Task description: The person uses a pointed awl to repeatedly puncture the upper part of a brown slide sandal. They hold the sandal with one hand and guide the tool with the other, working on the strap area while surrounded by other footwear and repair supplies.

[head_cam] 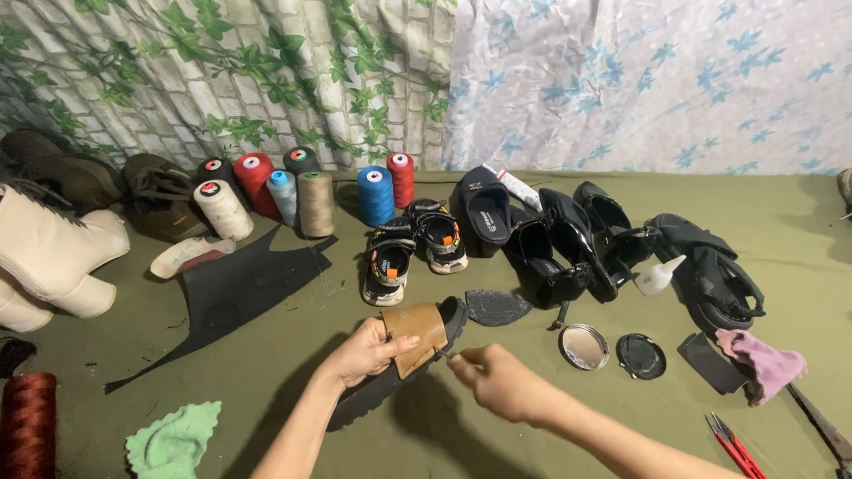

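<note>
head view: small sandals (pixel 413 253) and mirror (pixel 583 346) flank held slipper (pixel 404 355).

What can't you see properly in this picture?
All in the head view:
- The thing pinched in the right hand: too small to tell.
- The slide sandal: the left hand covers part of its tan strap.
- The dark red thread spool: cut off by the left edge.
- The red-handled tool: cut off by the bottom edge.
- The black high-heeled shoes: overlapping, edges hard to separate.
</note>
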